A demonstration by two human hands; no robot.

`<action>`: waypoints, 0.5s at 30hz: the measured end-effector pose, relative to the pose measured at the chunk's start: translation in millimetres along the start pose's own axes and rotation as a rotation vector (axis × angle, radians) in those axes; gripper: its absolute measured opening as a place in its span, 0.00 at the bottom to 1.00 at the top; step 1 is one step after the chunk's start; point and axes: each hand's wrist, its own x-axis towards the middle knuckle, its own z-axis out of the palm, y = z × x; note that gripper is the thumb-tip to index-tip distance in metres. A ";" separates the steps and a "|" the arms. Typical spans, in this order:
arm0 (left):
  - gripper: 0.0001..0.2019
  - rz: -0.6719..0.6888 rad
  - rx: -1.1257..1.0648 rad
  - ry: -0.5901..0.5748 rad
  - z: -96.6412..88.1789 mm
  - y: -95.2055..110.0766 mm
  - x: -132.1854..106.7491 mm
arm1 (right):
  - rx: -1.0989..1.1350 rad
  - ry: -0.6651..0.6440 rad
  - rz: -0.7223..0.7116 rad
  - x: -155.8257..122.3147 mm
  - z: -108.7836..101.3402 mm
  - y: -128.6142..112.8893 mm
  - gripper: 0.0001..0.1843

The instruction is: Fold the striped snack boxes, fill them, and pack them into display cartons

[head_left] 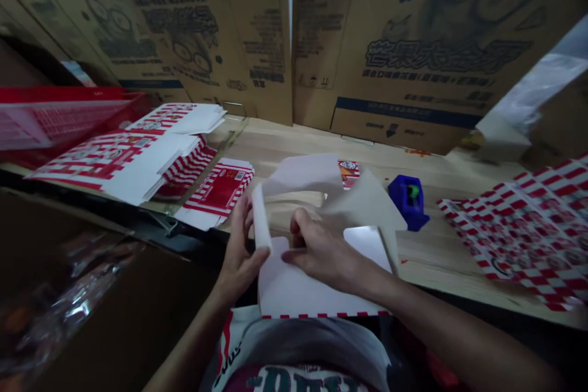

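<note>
A partly folded white paperboard box (316, 294), with red dashes along its near edge, stands open at the front of the wooden table. Its left side wall is upright, and my left hand (241, 251) grips it, thumb on the near end and fingers on the outer face. My right hand (321, 251) is inside the box with fingers curled and thumb against a white flap at the left. Flaps at the back and right stand loosely raised, somewhat blurred. Just left of the box lies a flat red-and-white striped carton (223, 187).
Flat striped cartons (138, 147) are stacked at the left, near a red crate (68, 116). A blue tape dispenser (407, 203) stands right of the box. Striped sheets (528, 226) lie far right. Large cardboard boxes (206, 30) wall the back. Below left, an open carton holds plastic-wrapped things (73, 300).
</note>
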 end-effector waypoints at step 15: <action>0.33 0.100 0.840 -0.133 24.8 24.6 27.1 | -0.434 0.181 -0.236 -34.3 -22.6 -6.4 0.07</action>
